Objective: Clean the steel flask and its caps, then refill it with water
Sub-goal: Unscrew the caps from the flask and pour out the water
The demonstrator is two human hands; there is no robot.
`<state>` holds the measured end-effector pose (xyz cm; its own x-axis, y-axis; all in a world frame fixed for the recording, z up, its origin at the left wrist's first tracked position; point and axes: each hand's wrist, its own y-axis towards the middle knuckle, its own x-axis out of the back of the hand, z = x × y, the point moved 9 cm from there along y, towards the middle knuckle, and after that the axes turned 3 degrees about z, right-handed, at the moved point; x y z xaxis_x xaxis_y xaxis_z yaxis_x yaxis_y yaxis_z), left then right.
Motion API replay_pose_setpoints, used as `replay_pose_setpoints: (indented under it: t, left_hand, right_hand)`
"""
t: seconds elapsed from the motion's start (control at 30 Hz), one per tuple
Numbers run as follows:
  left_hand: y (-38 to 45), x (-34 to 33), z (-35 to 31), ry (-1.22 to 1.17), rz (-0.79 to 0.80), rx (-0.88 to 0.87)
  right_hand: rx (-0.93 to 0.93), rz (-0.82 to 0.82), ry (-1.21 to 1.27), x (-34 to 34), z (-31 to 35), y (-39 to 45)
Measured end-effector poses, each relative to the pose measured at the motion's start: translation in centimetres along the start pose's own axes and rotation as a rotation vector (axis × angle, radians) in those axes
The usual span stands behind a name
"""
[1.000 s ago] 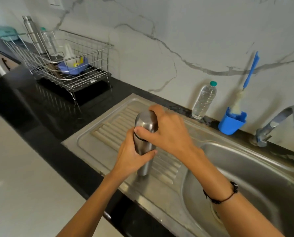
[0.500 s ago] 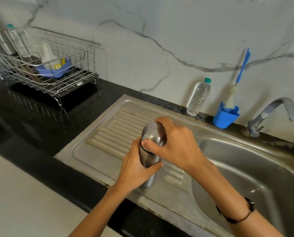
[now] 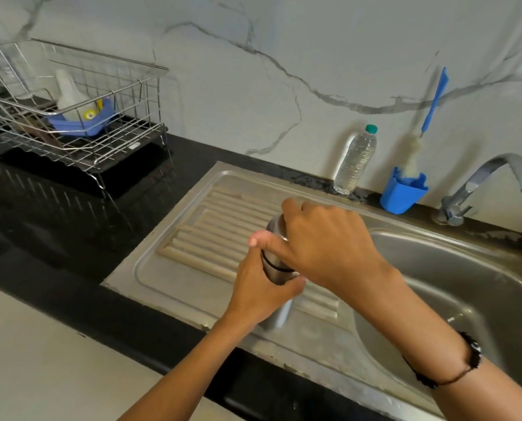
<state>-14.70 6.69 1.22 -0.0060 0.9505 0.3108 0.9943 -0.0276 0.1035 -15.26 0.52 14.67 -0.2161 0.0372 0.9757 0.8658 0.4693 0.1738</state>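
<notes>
The steel flask (image 3: 274,270) stands upright on the ribbed drainboard (image 3: 211,235) left of the sink basin. My left hand (image 3: 258,291) wraps around its body from the near side. My right hand (image 3: 320,241) is clamped over the steel cap (image 3: 275,227) at the top, thumb on the near side, fingers hiding most of the cap. A dark seam shows on the flask just below my right hand.
The sink basin (image 3: 454,287) lies to the right, with the tap (image 3: 484,180) behind it. A blue cup (image 3: 402,192) with a bottle brush (image 3: 429,110) and a plastic water bottle (image 3: 355,161) stand against the wall. A wire dish rack (image 3: 71,117) sits on the black counter, left.
The view has shifted right and down, so the rack slid left. My right hand has turned on the cap, thumb now further left. The flask stays in place.
</notes>
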Motion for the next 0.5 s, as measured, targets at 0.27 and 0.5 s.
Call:
replay_pose_setpoints:
  t: [0.27,0.5]
  left_hand:
    - [1.0,-0.2,1.1,-0.056,0.031,-0.014]
    - [0.9,0.1,0.3,-0.091,0.032,-0.066]
  right_hand:
    - [0.089,-0.204,0.224,-0.6,-0.6,0.8]
    - [0.404,-0.191,0.265,-0.6,0.6,1.0]
